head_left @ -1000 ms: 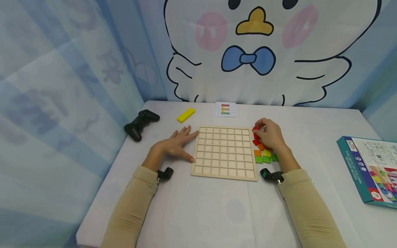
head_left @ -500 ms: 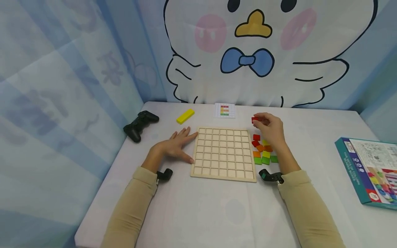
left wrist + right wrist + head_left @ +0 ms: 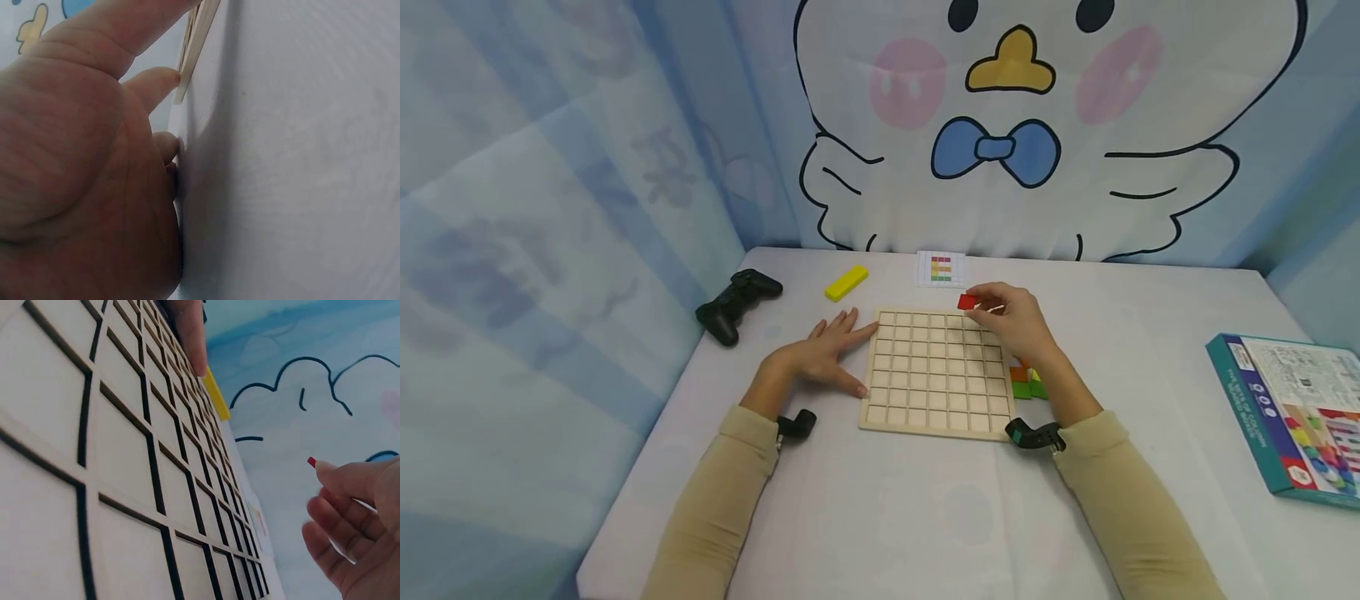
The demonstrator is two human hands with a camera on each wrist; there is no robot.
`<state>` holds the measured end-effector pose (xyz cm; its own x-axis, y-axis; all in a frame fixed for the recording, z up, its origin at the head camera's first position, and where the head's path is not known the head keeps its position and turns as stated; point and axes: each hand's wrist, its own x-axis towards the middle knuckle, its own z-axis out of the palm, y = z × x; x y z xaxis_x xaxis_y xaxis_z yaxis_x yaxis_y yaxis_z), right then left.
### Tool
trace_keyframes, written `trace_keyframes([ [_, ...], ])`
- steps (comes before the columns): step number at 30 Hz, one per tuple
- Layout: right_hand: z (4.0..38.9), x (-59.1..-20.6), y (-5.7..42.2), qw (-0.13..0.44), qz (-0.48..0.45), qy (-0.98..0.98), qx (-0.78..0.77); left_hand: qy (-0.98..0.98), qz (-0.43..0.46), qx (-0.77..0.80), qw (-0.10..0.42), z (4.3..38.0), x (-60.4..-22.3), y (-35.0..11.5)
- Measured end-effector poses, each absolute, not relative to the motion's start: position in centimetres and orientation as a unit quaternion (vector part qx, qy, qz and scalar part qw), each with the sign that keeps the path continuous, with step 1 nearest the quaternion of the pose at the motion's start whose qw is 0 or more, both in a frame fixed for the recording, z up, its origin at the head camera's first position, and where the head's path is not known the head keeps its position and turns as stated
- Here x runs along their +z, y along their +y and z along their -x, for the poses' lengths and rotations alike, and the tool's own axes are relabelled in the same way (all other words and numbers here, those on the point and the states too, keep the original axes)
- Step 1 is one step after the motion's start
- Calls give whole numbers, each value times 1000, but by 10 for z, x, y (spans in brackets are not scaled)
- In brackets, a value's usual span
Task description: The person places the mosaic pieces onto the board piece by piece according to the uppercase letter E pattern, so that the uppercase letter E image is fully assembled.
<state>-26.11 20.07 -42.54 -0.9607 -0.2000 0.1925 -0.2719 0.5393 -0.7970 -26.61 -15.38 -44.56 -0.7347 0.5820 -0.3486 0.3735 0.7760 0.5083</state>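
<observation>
A wooden grid board point(image 3: 925, 375) lies flat on the white table. My left hand point(image 3: 827, 354) rests at its left edge with fingers spread, thumb and index finger touching the frame; the left wrist view shows the fingers point(image 3: 153, 87) against the board's side. My right hand point(image 3: 1015, 321) pinches a small red square tile point(image 3: 967, 302) between thumb and fingers above the board's far edge. In the right wrist view the red tile point(image 3: 312, 462) shows only as a tip beyond the thumb. Green tiles point(image 3: 1021, 390) and others lie right of the board, partly hidden under my right forearm.
A small card with a coloured pattern point(image 3: 941, 269) lies behind the board. The yellow block point(image 3: 847, 283) and a black game controller point(image 3: 737, 304) are at the back left. On the right lies a teal-edged box point(image 3: 1292, 417). A curtain point(image 3: 1000, 208) hangs behind the table.
My right hand has lifted a red tile from the pile and carried it left, over the board's far edge. My left hand stays at the board's left side.
</observation>
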Motion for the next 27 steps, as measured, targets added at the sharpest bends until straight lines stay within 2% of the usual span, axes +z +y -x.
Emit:
trace_keyframes([
  [7,264,-426,179,-10,-160,-881,444,907,-265,212,249,267,-446,-156],
  [13,268,-429,165,-31,-200,-890,410,908,-262,209,251,266,-444,-155],
  [27,276,-438,151,-71,-205,-901,376,909,-260,208,252,264,-444,-155],
])
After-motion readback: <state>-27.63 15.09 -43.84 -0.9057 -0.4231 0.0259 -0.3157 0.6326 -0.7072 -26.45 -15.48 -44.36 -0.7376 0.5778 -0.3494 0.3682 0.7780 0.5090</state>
